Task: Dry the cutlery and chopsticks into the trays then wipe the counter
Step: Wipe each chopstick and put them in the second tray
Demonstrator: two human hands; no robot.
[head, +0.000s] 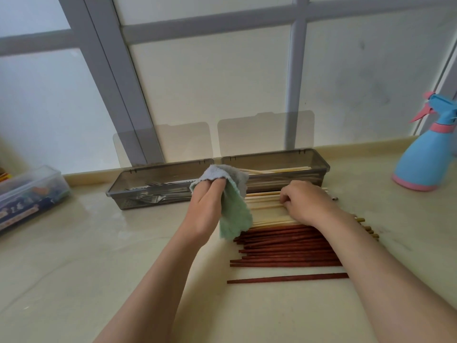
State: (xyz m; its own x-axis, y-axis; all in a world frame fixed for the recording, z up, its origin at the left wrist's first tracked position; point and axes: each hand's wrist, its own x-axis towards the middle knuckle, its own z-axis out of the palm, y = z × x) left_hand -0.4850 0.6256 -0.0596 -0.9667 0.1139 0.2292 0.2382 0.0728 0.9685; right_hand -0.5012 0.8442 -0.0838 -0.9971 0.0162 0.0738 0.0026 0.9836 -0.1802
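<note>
Near left: bare table [74, 256], open room. Dark red chopsticks [284, 246], long axes left-right, tips leftward. Pale chopsticks [264, 206] beyond, parallel, right hand [304, 204] fingers curled on them. Left hand [205, 206] gripping cloth [235, 214]. Far, along wall: left tray [118, 189] with forks [153, 191], right tray [321, 167].

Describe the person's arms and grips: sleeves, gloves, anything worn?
Left arm and right arm are bare up to the frame edge, with no sleeves showing. Left grip and right grip are bare hands: no gloves, rings, watch or bands visible. No markings.
</note>
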